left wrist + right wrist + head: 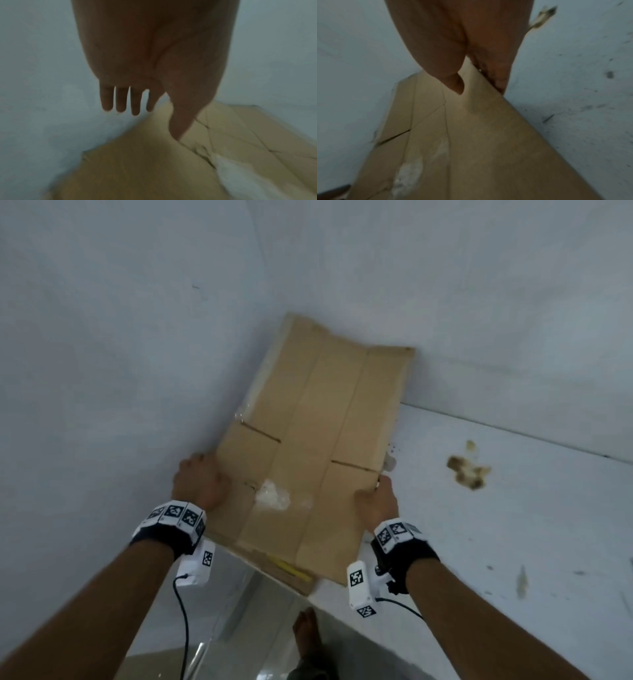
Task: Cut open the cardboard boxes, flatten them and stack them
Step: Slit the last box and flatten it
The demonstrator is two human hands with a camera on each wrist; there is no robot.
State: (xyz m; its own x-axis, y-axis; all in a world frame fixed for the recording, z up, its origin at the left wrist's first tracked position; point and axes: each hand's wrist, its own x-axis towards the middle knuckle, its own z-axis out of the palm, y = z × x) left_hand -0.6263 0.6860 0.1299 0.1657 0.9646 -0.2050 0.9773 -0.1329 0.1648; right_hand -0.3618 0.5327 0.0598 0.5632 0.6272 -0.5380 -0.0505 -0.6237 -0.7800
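The right hand (pixel 376 501) grips the right long edge of the flattened cardboard (pixel 318 440), thumb lying on the top face and fingers (pixel 498 75) curled under the edge. The left hand (pixel 200 481) is at the opposite long edge; in the left wrist view its fingers (pixel 120 100) hang straight and loose, clear of the board, with only the thumb pressing down on the face near the edge, so it steadies more than it holds.

The cardboard lies between the two hands, and its long axis runs away from the person toward the corner of the two pale walls (pixel 137 337). Its far end leans into that corner, and its near end juts out past the wrists. Slits between the flaps and a whitish patch of torn tape (pixel 272 498) mark its face.

Under the near end of the cardboard a second brown layer with a yellow strip (pixel 291 571) shows, probably an earlier flattened box, so this looks like the stacking step. Both hands are about equally near; the move likely turns on lowering the sheet along its long axis, square over that lower piece.

To the right of the cardboard runs a white ledge (pixel 513 525) with a brown stain (pixel 467 472) well clear of it. Below the cardboard's near end a bare foot (pixel 306 635) stands on the floor. The wall close on the left could catch the left hand.
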